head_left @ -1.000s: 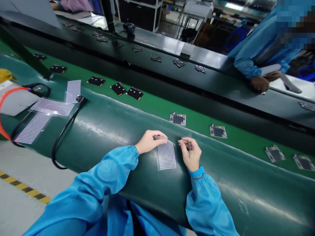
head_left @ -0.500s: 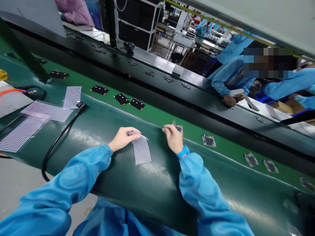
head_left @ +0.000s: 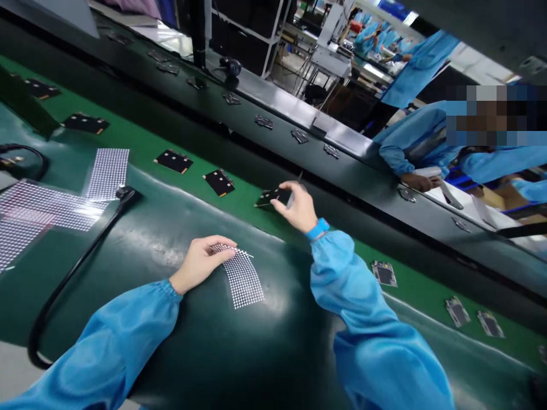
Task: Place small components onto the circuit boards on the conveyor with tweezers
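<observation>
Pinched between thumb and fingers of my left hand is a sheet of small round white stickers. The sheet bends down toward the green mat, with a narrow strip lifted at its top edge. My right hand is over the belt, thumb and index finger gripping the right end of a black circuit board. That board looks tilted, its left end low at the belt. A thin pointed thing sticks up beyond my right fingers; I cannot make out what it is.
Black boards lie left along the green belt; boards with parts up lie right. More sticker sheets and a black cable are left on the mat. A co-worker's hand is across the line.
My right hand, earlier at a board with its parts facing up, now grips a black-faced board. My left hand still holds the sticker sheet. The view has shifted slightly.
</observation>
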`<state>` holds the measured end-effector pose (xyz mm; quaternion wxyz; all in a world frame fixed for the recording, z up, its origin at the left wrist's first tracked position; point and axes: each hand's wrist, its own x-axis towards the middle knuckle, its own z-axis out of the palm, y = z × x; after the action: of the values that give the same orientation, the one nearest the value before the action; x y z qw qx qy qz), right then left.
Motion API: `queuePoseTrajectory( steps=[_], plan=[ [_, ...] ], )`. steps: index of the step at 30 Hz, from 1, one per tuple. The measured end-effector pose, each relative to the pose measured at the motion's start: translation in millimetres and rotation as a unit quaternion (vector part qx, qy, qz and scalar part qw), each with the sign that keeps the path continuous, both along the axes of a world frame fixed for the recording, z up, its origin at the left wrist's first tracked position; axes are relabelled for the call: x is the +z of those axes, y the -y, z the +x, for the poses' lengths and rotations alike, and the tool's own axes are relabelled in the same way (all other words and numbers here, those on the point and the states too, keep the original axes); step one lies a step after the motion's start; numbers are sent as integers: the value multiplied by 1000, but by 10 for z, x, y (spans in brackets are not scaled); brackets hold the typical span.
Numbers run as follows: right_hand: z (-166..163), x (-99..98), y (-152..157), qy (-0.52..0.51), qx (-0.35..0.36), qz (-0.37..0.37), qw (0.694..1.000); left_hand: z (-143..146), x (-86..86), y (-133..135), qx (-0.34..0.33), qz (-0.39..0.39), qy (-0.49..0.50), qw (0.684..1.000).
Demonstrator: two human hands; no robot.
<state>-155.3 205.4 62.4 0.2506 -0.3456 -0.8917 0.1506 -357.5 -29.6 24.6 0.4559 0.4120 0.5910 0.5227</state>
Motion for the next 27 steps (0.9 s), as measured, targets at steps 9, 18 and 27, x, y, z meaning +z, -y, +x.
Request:
queuePoseTrajectory(
  steps=[9, 18, 27],
  plan=[
    [-1225, -406, 246, 182, 8, 13, 983, -21, 67, -21, 17, 9, -8, 1000],
    [-1019, 197, -96, 50, 52, -35, 997, 2, 171, -16, 13, 28, 38, 999],
    [-2271, -406, 3, 166, 92, -30, 981, -115, 251, 17, 20, 55, 48, 997]
  ],
)
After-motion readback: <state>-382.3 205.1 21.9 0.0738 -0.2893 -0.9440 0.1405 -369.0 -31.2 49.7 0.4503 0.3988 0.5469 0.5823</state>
